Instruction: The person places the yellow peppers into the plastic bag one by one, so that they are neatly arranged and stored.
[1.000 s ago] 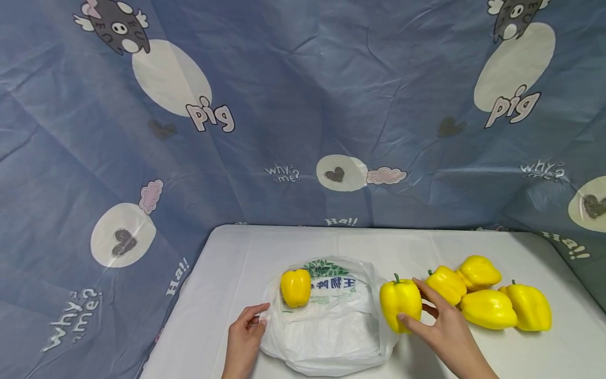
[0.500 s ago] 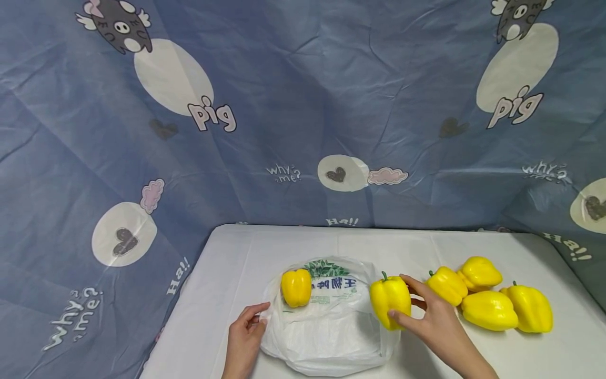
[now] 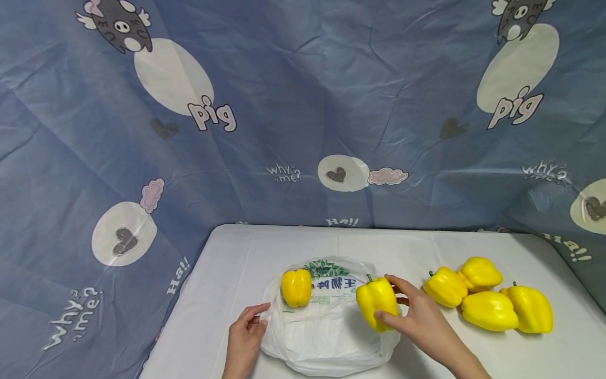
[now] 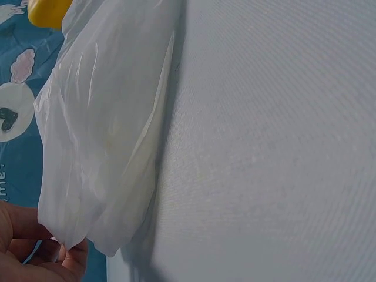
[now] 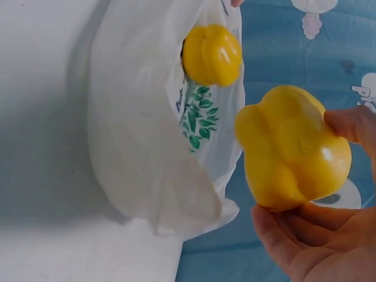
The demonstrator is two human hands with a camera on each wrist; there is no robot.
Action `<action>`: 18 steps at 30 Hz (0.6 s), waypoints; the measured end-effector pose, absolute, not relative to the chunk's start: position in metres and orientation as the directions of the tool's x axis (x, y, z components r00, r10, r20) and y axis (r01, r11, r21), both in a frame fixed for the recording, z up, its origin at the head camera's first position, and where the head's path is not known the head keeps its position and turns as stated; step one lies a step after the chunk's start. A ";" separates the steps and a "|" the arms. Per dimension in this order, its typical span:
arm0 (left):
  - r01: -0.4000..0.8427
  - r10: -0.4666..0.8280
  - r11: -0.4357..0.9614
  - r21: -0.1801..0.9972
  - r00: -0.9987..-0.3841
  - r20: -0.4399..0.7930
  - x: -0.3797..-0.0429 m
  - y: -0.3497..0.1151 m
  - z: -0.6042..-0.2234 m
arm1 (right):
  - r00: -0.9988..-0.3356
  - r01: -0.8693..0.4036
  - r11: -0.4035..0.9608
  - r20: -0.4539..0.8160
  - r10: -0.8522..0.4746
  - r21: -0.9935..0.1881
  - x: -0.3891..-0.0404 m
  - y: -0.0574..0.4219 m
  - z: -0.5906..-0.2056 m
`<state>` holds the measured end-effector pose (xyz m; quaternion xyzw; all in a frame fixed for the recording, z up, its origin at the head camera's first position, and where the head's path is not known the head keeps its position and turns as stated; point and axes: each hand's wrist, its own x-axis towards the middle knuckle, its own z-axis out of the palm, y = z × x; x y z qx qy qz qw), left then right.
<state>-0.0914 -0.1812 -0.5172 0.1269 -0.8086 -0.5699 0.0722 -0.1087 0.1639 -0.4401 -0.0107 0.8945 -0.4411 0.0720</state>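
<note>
My right hand [image 3: 418, 318] grips a yellow bell pepper [image 3: 377, 303] by its sides, green stem up, above the right part of a white plastic bag [image 3: 326, 345]. The right wrist view shows the held bell pepper [image 5: 294, 150] from its lobed end, between thumb and fingers. My left hand [image 3: 243, 334] pinches the bag's left edge; in the left wrist view the bag [image 4: 106, 129] hangs down to the fingertips [image 4: 76, 258]. Another yellow bell pepper [image 3: 296, 288] lies in the bag at its left side, near the green leaf print.
Several more yellow bell peppers [image 3: 490, 311] lie together on the white table [image 3: 246, 247] to the right of the bag. Behind the table hangs a blue patterned cloth [image 3: 284, 105].
My right hand has carried its bell pepper leftward, from the bag's right edge to over the bag. The left hand and the bag have stayed in place.
</note>
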 end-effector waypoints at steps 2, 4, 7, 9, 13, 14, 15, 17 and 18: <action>-0.123 -0.287 0.315 0.941 -0.958 -0.029 -0.091 -0.181 -0.517 | -0.989 0.037 0.617 -0.116 -0.088 -0.786 -0.109 0.162 -0.439; -0.122 -0.283 0.314 0.942 -0.959 -0.030 -0.091 -0.181 -0.518 | -0.989 0.033 0.621 -0.115 -0.092 -0.783 -0.110 0.159 -0.438; -0.120 -0.280 0.307 0.944 -0.959 -0.030 -0.091 -0.182 -0.517 | -0.987 0.038 0.617 -0.124 -0.098 -0.786 -0.112 0.156 -0.438; -0.117 -0.279 0.301 0.946 -0.960 -0.030 -0.091 -0.181 -0.517 | -0.986 0.043 0.610 -0.131 -0.101 -0.791 -0.114 0.153 -0.438; -0.116 -0.276 0.304 0.945 -0.961 -0.029 -0.091 -0.182 -0.517 | -0.985 0.043 0.588 -0.134 -0.113 -0.808 -0.115 0.148 -0.438; -0.117 -0.276 0.305 0.945 -0.961 -0.030 -0.091 -0.181 -0.517 | -0.984 0.040 0.581 -0.132 -0.117 -0.813 -0.115 0.147 -0.438; -0.118 -0.277 0.307 0.944 -0.960 -0.030 -0.091 -0.181 -0.518 | -0.984 0.038 0.576 -0.131 -0.121 -0.817 -0.116 0.146 -0.438; -0.122 -0.280 0.308 0.944 -0.960 -0.033 -0.091 -0.181 -0.518 | -0.983 0.036 0.574 -0.133 -0.128 -0.818 -0.117 0.144 -0.439; -0.122 -0.281 0.306 0.944 -0.959 -0.033 -0.091 -0.181 -0.518 | -0.982 0.036 0.573 -0.135 -0.132 -0.818 -0.118 0.143 -0.439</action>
